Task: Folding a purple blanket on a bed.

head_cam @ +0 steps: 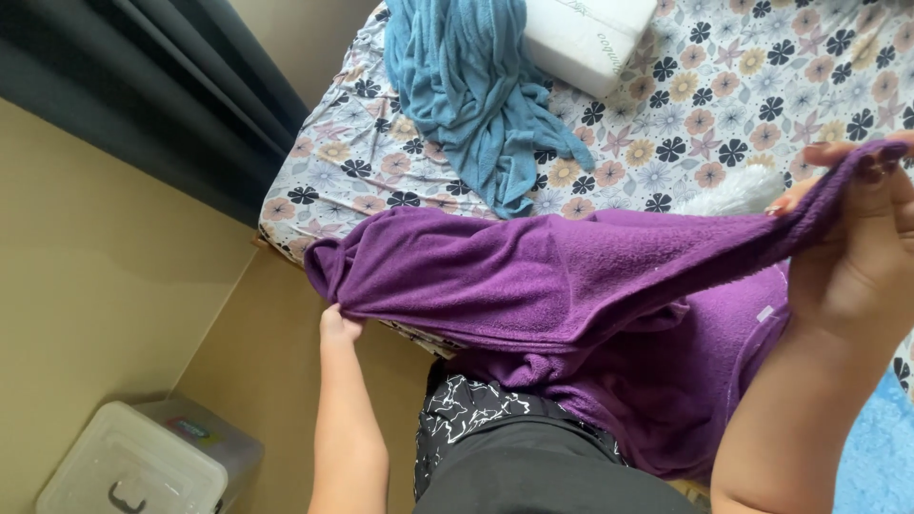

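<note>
A purple fleece garment [562, 286] is stretched between my two hands above the near edge of the bed. My left hand [338, 326] grips its left end from underneath, mostly hidden by the fabric. At the right edge of the view, my right hand [857, 247] pinches the garment's other end, raised higher than the left. The garment's lower part hangs down in front of my body.
The bed has a floral sheet [666, 124]. On it lie a crumpled blue towel [466, 86] and a white pillow [586, 33]. A dark curtain [162, 86] hangs at upper left. A clear plastic box with a lid [143, 462] stands on the floor at lower left.
</note>
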